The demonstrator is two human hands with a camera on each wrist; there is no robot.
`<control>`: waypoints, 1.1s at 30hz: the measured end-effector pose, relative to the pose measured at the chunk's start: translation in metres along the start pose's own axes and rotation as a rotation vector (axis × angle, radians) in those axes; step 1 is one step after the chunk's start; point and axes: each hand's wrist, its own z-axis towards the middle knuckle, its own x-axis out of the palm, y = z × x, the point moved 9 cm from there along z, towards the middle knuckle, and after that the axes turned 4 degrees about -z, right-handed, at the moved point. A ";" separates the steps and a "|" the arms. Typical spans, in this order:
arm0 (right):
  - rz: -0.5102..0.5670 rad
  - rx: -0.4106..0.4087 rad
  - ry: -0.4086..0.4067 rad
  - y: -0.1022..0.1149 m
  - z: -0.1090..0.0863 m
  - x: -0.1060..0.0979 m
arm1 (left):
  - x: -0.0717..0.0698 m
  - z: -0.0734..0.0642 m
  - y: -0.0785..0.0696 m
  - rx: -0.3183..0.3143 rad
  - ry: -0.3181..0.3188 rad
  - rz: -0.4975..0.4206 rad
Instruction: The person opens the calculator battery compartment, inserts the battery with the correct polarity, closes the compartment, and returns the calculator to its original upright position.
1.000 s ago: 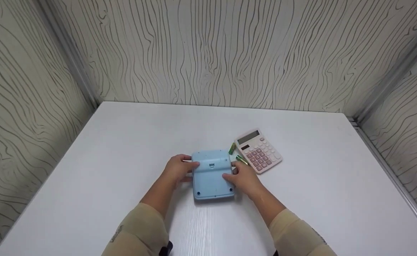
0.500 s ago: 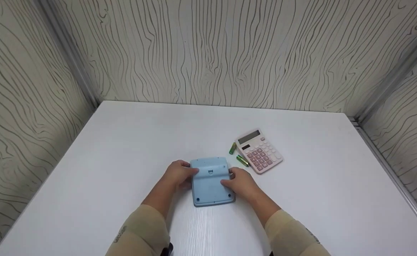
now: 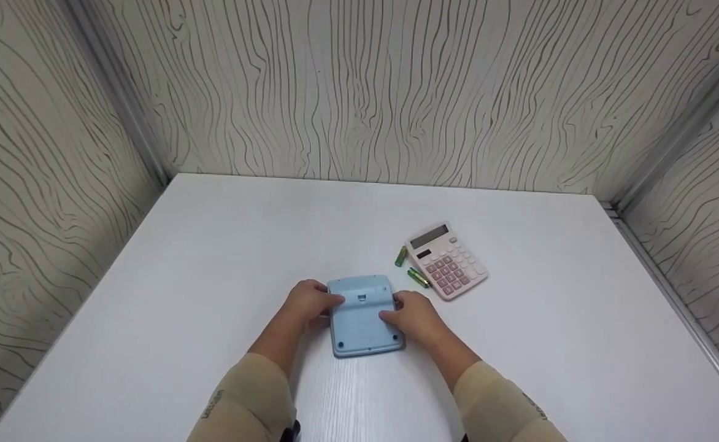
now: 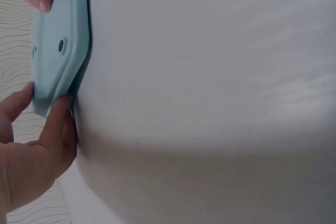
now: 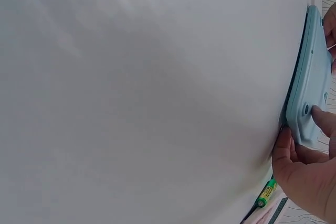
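Note:
A light-blue calculator (image 3: 365, 325) lies back side up at the middle front of the table, a small latch and dark round feet showing. My left hand (image 3: 306, 302) grips its left edge, thumb on the back and fingers at the side. On the opposite edge, my right hand (image 3: 418, 316) pinches it the same way. In the left wrist view, fingers of the left hand (image 4: 39, 150) reach under the rim of the casing. The right wrist view has the right hand (image 5: 307, 166) with its thumb near a foot. The calculator's key side is hidden.
Beyond the right hand lie two green batteries (image 3: 401, 256), one of them right beside that hand. A pink calculator (image 3: 448, 264) rests face up and angled next to them. Wood-grain panels (image 3: 359, 92) enclose the white table (image 3: 261, 227) at the back and sides.
Both hands have brought the blue calculator slightly toward the body and lower to the table. In the last half second it has barely shifted. The batteries and pink calculator have stayed put.

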 end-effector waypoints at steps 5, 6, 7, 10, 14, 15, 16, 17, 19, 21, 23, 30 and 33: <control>-0.021 -0.017 -0.017 0.001 0.000 0.001 | -0.002 0.000 -0.001 0.010 -0.024 0.053; -0.028 -0.022 -0.022 0.002 0.000 0.000 | -0.002 0.000 -0.001 0.012 -0.032 0.067; -0.034 -0.026 -0.025 0.002 0.000 0.000 | -0.002 0.000 -0.002 0.016 -0.037 0.082; -0.070 -0.046 -0.044 0.004 -0.001 -0.002 | -0.003 -0.002 -0.003 0.026 -0.043 0.101; -0.106 -0.076 -0.054 0.008 -0.001 -0.002 | -0.004 -0.002 -0.004 0.030 -0.043 0.105; -0.109 -0.083 -0.051 0.009 -0.001 -0.002 | -0.004 -0.001 -0.003 0.030 -0.047 0.107; -0.117 -0.092 -0.052 0.010 -0.001 -0.003 | -0.004 -0.001 -0.003 0.029 -0.052 0.108; -0.124 -0.100 -0.054 0.011 -0.001 -0.004 | -0.004 -0.001 -0.003 0.027 -0.056 0.110; -0.145 -0.113 -0.062 0.014 -0.001 -0.006 | -0.004 0.000 -0.003 0.028 -0.062 0.118; -0.171 -0.127 -0.074 0.018 -0.001 -0.008 | -0.004 -0.001 -0.003 0.030 -0.065 0.129; -0.196 -0.134 -0.090 0.021 -0.002 -0.009 | -0.004 -0.001 -0.004 0.035 -0.066 0.146; -0.278 -0.207 -0.156 0.041 0.000 -0.012 | -0.003 -0.001 -0.006 0.049 -0.066 0.182; -0.328 -0.244 -0.159 0.049 0.000 -0.009 | -0.002 -0.002 -0.007 0.051 -0.060 0.176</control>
